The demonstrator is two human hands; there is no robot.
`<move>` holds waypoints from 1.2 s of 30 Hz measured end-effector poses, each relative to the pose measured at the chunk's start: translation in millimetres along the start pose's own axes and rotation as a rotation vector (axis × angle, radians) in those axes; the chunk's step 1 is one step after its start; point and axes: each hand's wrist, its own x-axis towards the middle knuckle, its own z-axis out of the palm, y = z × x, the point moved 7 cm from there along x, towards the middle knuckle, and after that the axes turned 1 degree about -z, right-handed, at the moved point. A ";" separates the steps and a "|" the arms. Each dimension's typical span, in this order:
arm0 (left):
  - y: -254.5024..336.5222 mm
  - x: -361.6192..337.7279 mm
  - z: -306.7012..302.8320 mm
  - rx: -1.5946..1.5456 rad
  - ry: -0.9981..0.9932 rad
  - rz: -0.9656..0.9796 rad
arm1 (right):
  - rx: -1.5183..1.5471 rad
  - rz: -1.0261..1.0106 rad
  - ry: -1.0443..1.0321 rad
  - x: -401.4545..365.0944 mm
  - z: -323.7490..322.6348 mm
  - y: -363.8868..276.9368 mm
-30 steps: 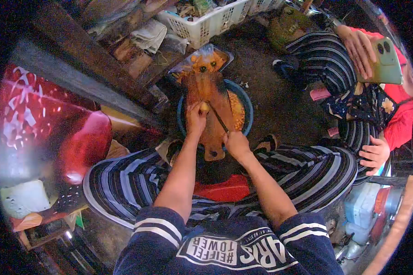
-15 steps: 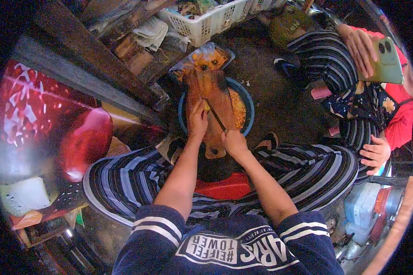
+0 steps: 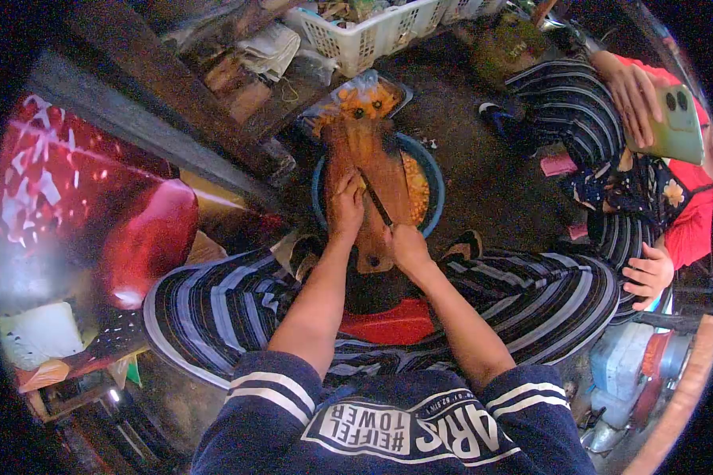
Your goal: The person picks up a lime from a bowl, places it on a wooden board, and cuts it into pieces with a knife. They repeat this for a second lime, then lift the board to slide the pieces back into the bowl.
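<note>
A wooden cutting board (image 3: pixel 390 186) lies across a blue-rimmed basin (image 3: pixel 436 194) that holds small orange-yellow pieces (image 3: pixel 416 190). My right hand (image 3: pixel 409 245) is wrapped round the handle of a knife (image 3: pixel 378 200), whose dark blade slants up and left over the board. Close to the blade, my left hand (image 3: pixel 347 207) pinches a small yellowish piece on the board, mostly hidden by the fingers. Beyond the board's far end sits a tray (image 3: pixel 406 93) with orange food (image 3: pixel 356 104) in it.
At the right, a person in red (image 3: pixel 693 214) sits with a phone (image 3: pixel 673 119) in one hand. A white crate (image 3: pixel 356 43) stands at the back, wooden beams (image 3: pixel 166 87) run along the left, and a bluish container (image 3: pixel 622 356) is at the lower right.
The board, basin and tray appear slightly further right in the view. Both hands keep nearly the same pose at the knife and piece.
</note>
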 end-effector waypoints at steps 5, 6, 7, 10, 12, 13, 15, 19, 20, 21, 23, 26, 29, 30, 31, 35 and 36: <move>-4.3 -1.0 1.5 0.004 -0.008 -0.031 | -0.005 0.092 -0.062 1.9 -4.5 -6.9; -1.3 -1.2 -0.2 0.006 0.002 0.007 | -0.030 0.115 -0.070 1.8 -4.2 -7.9; 2.3 -1.6 -1.8 0.008 0.012 0.046 | -0.030 0.118 -0.070 1.9 1.9 -6.3; 4.8 -0.3 -2.6 -0.099 0.022 0.018 | -0.029 0.132 -0.049 3.6 27.4 8.6; 2.9 2.1 -1.9 -0.109 0.037 0.035 | -0.086 0.036 -0.017 0.9 38.4 8.6; 2.4 0.8 -2.9 -0.119 0.048 0.040 | -0.084 0.033 -0.011 -0.4 45.6 12.5; 2.0 -1.7 -3.7 -0.112 0.046 0.042 | -0.144 -0.026 0.028 1.8 43.8 9.0; -3.6 -2.4 -3.3 -0.131 0.104 0.031 | -0.115 0.011 -0.006 -2.3 27.3 8.2; -5.9 -5.2 -1.8 -0.134 0.099 0.028 | -0.083 0.032 0.023 -2.3 23.9 8.5; -3.3 -4.8 -5.2 -0.123 0.097 0.033 | -0.051 0.052 0.055 -2.1 21.3 9.6; 4.1 -2.7 -10.0 -0.111 0.098 0.042 | -0.056 0.046 0.072 -2.1 17.7 8.8; 7.2 -3.1 -14.1 -0.119 0.136 0.027 | -0.061 0.042 0.062 -0.9 7.4 2.0; 5.2 -2.2 -12.4 -0.127 0.125 0.059 | -0.084 0.038 0.047 -1.0 14.9 4.9; 4.4 0.4 -10.9 -0.096 0.117 0.082 | -0.105 0.029 0.063 -0.4 12.4 1.8; 4.0 1.9 -9.5 -0.064 0.109 0.105 | -0.104 0.030 0.062 -1.1 10.5 0.2; 14.7 11.5 -10.6 -0.064 0.007 0.085 | -0.098 0.055 0.040 -0.6 16.8 5.3; 12.4 15.5 -4.2 0.034 -0.084 0.099 | -0.121 0.047 0.019 0.1 17.8 3.7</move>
